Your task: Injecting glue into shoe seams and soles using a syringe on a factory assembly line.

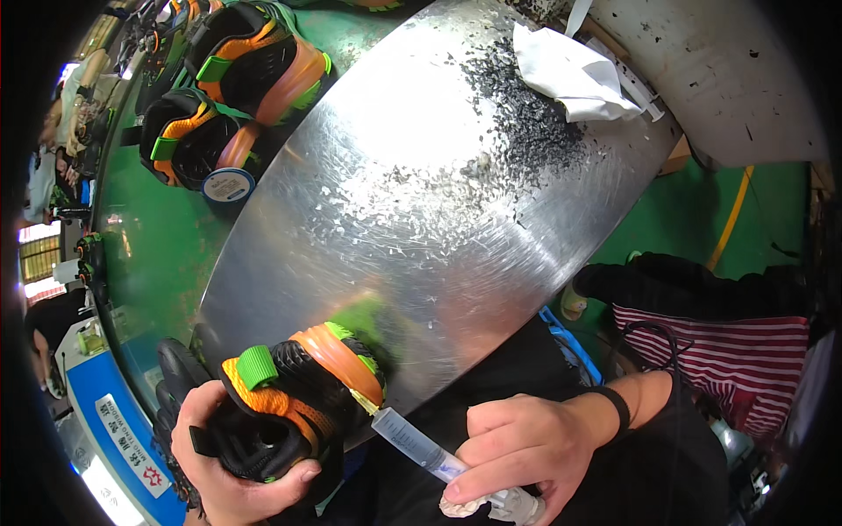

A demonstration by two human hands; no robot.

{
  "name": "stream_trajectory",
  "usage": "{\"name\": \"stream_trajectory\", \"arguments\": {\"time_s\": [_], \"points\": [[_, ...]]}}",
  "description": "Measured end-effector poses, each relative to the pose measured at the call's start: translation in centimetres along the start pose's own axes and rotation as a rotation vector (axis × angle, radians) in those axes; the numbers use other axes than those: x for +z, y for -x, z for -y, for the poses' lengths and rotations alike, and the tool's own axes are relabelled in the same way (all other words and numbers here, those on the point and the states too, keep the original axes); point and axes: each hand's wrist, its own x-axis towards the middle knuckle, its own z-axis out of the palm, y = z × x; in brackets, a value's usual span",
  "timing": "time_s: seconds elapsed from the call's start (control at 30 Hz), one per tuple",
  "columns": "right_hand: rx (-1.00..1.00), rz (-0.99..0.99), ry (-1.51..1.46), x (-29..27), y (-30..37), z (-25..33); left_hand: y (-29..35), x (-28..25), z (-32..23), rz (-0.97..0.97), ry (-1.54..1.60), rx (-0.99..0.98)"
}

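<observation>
My left hand (232,456) grips a black and orange sneaker (303,390) by its heel and collar, with a green tab on the tongue and green accents at the sole. In my right hand (535,443) is a clear plastic syringe (412,443), its rear end wrapped in something white. The syringe's thin yellowish tip meets or nearly meets the edge of the sneaker's orange band; contact cannot be told for sure. A black band circles my right wrist.
The scratched metal tabletop (351,254) carries dark flakes (526,131). White cloth (570,74) and another syringe (645,96) lie at its far right. Matching sneakers (254,61) stand on the green surface at left, beside a round labelled lid (228,185). Striped fabric (719,351) hangs at right.
</observation>
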Motion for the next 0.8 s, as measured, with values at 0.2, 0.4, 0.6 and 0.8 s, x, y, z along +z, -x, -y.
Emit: {"name": "stream_trajectory", "arguments": {"time_s": [0.2, 0.4, 0.6, 0.8], "points": [[-0.030, -0.085, -0.002, -0.3, 0.0, 0.1, -0.6, 0.5, -0.9, -0.035, 0.009, -0.022], [-0.022, -0.072, -0.007, -0.6, -0.4, 0.6, -0.9, 0.3, -1.1, -0.054, 0.020, 0.009], [0.087, 0.137, 0.016, -2.8, -0.1, 1.9, -0.3, 1.6, -2.2, -0.099, 0.051, -0.055], [-0.003, -0.051, 0.114, -0.7, 0.1, 1.6, -2.3, 2.2, -0.2, -0.035, -0.015, 0.161]]}}
